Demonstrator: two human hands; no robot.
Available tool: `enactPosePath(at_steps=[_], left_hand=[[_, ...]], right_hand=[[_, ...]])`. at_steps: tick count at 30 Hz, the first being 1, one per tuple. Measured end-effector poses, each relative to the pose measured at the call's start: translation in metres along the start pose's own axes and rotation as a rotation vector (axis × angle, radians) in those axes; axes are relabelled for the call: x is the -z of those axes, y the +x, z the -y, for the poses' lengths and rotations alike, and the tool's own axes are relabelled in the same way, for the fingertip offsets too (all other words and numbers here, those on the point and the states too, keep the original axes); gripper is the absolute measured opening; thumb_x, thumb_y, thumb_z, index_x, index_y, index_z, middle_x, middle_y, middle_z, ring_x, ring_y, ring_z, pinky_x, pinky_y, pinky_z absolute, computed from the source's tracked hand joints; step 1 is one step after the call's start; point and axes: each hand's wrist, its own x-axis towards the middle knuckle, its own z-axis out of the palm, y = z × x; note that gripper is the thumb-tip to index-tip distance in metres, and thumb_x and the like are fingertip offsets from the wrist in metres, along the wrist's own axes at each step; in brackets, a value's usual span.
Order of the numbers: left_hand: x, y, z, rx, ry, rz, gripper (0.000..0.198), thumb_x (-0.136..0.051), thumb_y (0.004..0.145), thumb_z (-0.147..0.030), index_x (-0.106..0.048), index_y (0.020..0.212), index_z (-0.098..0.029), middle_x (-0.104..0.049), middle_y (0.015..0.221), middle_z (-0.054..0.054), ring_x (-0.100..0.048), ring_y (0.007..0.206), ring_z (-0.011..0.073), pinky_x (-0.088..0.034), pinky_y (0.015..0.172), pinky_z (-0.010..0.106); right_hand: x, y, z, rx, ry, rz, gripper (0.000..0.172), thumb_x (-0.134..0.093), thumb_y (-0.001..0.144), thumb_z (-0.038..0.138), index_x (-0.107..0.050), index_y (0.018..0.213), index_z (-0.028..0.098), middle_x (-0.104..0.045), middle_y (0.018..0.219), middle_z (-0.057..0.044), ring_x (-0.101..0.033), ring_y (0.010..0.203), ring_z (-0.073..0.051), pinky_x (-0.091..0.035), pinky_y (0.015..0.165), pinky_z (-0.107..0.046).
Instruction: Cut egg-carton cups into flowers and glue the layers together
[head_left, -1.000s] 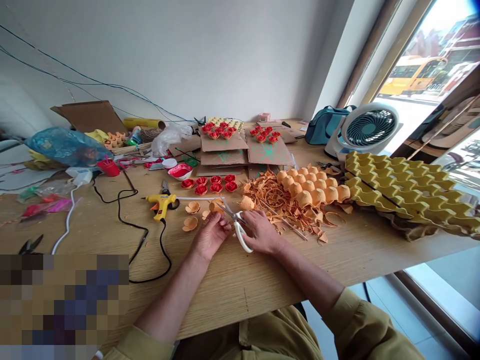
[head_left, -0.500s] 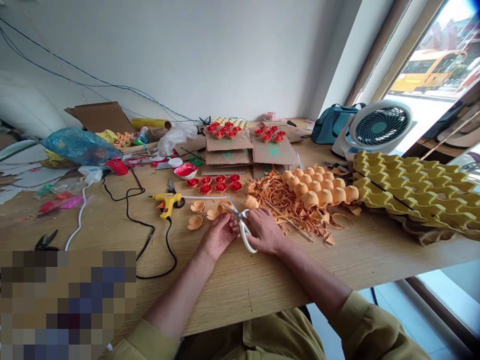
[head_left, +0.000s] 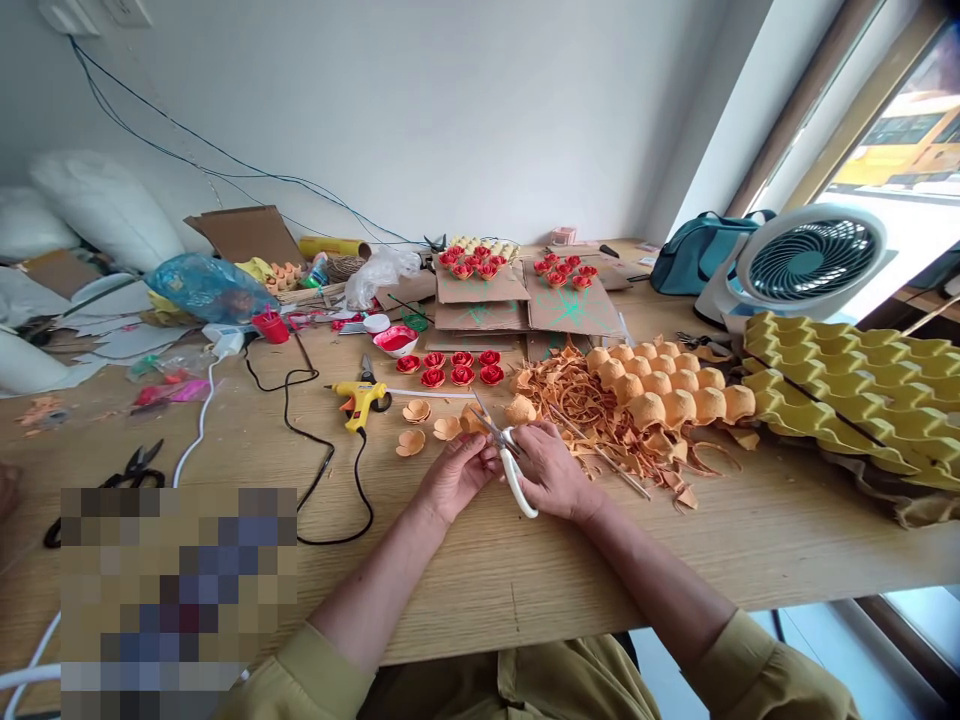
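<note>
My right hand point(head_left: 553, 472) grips white-handled scissors point(head_left: 510, 460), their blades pointing up and left. My left hand point(head_left: 454, 475) is closed on a small orange egg-carton piece point(head_left: 472, 422) at the blades. Three cut orange petal cups point(head_left: 415, 428) lie just left of my hands on the wooden table point(head_left: 525, 570). A heap of orange carton scraps point(head_left: 570, 400) and a row of cut cups point(head_left: 660, 385) lie to the right.
A yellow glue gun point(head_left: 358, 398) with a black cord lies to the left. Red paper roses point(head_left: 450, 368) sit behind my hands, more on cardboard point(head_left: 525, 300). Yellow egg trays point(head_left: 847, 385), a white fan point(head_left: 806, 262), black scissors point(head_left: 131, 470) and a blurred patch stand around.
The view has swung left and slightly up, so everything sits further right in frame. My hands stay together on the scissors and the carton piece.
</note>
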Motion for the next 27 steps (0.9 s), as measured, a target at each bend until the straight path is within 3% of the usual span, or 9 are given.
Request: enactPosePath(at_steps=[18,27], left_hand=[[-0.0022,-0.0023,-0.0012,-0.136,0.123,-0.049,0.029,-0.088,0.065,-0.021,-0.070,0.085,-0.013,-0.052,0.065,-0.004,-0.046,0.061,0.0070,-0.040,0.057,0.020],[-0.0014,-0.0035,-0.0028,-0.116,0.121,-0.021,0.026,-0.087,0.065,-0.023,-0.065,0.074,-0.013,-0.053,0.066,-0.003,-0.046,0.061,0.0079,-0.040,0.060,0.022]], right_hand=[[0.0020,-0.0014,-0.0015,0.015,-0.045,-0.003,0.018,-0.049,0.087,0.038,-0.040,0.085,0.023,-0.052,0.079,0.000,-0.052,0.074,-0.019,-0.034,0.099,-0.046],[0.0043,-0.0004,0.0006,0.052,0.025,-0.037,0.017,-0.051,0.087,0.035,-0.038,0.082,0.024,-0.050,0.075,0.002,-0.048,0.070,-0.017,-0.035,0.097,-0.044]])
